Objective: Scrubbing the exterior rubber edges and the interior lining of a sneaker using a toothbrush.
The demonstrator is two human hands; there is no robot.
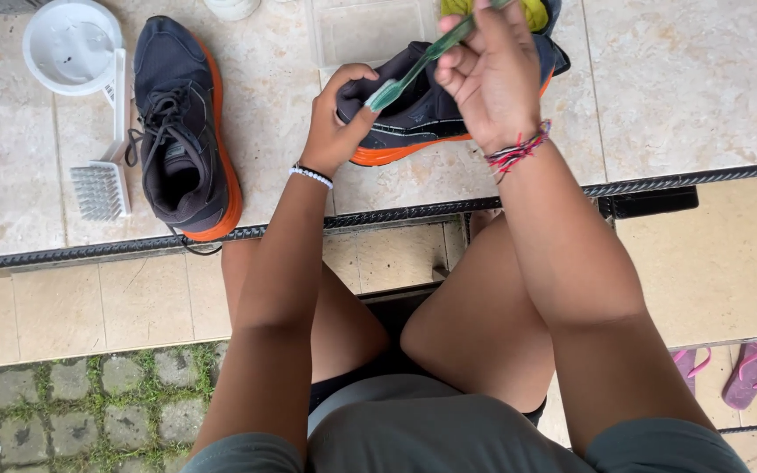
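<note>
We see 2 hands at work on 1 dark shoe with an orange sole, which is tipped on its side at the far edge of the pale tiled floor, just in front of a clear plastic tub. The left hand is closed on the shoe's heel end, thumb across the upper, and the right hand is closed around a green toothbrush whose head lies against the upper near the collar. The grip on the heel looks narrow to us, so a hard stroke could twist the shoe out of the fingers and drop it onto the tiles or down the step toward the knees. The brush handle runs through the fist at a slant; if it is wet, which we cannot tell from here, it could slide and the knuckles would scrape the sole. The second shoe lies well apart to the left with its laces loose, beside a white scrubbing brush and a white round bowl, so a sweeping elbow could knock them. A yellow-green cloth sits behind the right hand.
</note>
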